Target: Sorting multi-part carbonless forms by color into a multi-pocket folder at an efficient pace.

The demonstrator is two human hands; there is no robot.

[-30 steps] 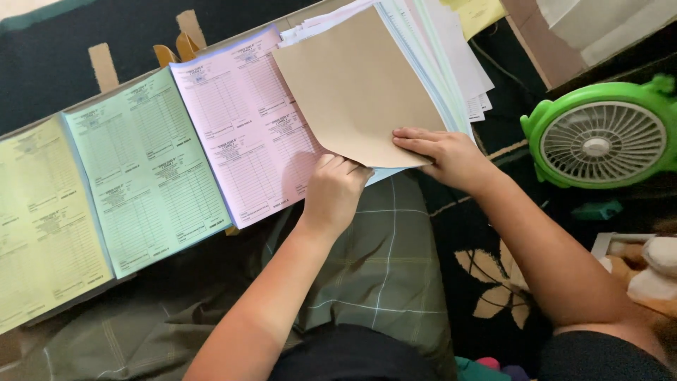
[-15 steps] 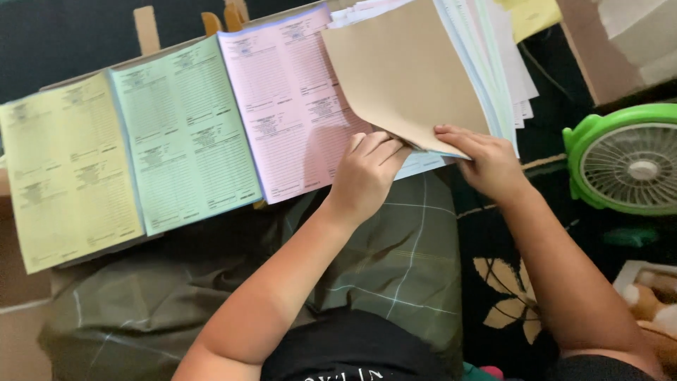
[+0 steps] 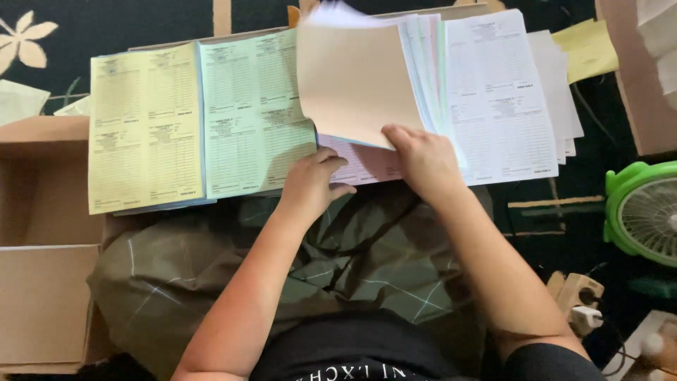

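While the right hand (image 3: 423, 159) pinches the lifted brown sheet (image 3: 352, 81) at 12 o'clock, the left hand (image 3: 310, 185), its grip loosely curled, rests on the pink paper (image 3: 367, 161).

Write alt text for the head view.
Both hands work a row of printed form stacks: the right hand lifts a plain brown paper sheet while the left hand rests on the pink forms, beside green forms and yellow forms.
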